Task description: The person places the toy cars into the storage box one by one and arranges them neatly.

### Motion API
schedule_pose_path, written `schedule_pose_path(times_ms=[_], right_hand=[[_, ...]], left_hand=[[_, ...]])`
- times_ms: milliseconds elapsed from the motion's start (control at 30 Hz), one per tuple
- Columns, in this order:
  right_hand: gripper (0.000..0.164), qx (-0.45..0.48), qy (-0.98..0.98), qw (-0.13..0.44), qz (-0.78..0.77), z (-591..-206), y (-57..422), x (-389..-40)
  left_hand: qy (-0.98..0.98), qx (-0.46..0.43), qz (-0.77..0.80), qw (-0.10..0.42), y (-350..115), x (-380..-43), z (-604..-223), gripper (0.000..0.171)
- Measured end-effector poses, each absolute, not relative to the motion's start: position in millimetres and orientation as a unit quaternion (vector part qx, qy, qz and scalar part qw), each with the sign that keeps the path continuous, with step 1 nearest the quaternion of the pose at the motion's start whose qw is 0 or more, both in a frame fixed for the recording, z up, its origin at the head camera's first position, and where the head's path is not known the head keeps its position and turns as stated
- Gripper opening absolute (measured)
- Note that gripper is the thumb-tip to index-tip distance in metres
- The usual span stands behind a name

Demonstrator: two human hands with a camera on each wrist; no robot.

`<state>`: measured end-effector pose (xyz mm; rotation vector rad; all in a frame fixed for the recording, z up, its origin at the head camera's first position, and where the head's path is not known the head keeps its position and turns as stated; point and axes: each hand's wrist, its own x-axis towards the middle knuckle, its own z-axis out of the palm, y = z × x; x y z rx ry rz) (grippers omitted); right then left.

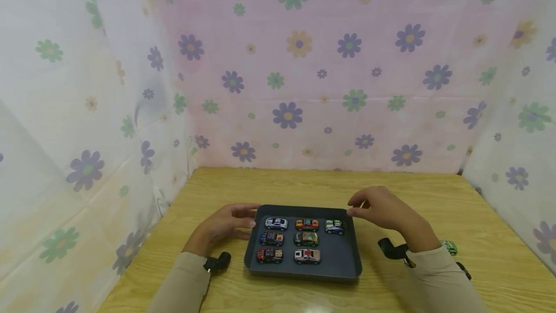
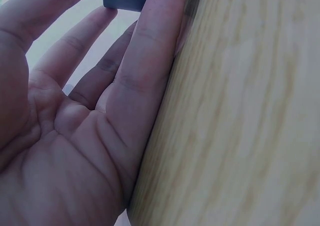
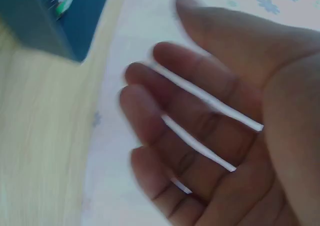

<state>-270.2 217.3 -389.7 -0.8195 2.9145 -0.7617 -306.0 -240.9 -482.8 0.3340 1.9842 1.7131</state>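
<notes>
A dark grey rectangular tray (image 1: pixel 339 264) lies on the wooden table with several small toy cars in it. Three stand in a left column, including a white-and-purple car (image 1: pixel 276 223); three more form a middle column, with a red car (image 1: pixel 307 225) at its top. A white, green and blue car (image 1: pixel 334 227) is alone at the upper right. My left hand (image 1: pixel 226 221) is at the tray's left side, fingers extended and touching or very near its wall. Beside the upper right corner is my right hand (image 1: pixel 380 209), its fingers loosely bent, holding nothing.
A green toy car (image 1: pixel 451 247) sits on the table (image 1: pixel 499 235), partly behind my right forearm. Close to it, a dark object (image 1: pixel 464 270) is mostly hidden by the sleeve. Flower-patterned cloth (image 1: pixel 321 81) encloses the table's back and sides.
</notes>
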Motion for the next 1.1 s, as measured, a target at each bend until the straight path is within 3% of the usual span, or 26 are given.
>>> schedule_pose_path(times_ms=[333, 567, 1100], right_hand=[[0.041, -0.28, 0.931, -0.055, -0.227, -399.8, 264.1, -258.0], [0.033, -0.264, 0.93, -0.075, -0.245, -408.8, 305.9, -244.0], [0.03, -0.261, 0.91, -0.008, -0.322, -445.9, 409.2, -224.6]], left_hand=[[0.731, 0.126, 0.625, 0.244, -238.7, -306.0, -482.0, 0.061], [0.733, 0.12, 0.624, 0.243, -240.0, -305.5, -482.7, 0.061], [0.733, 0.119, 0.624, 0.243, -239.1, -304.8, -481.5, 0.059]])
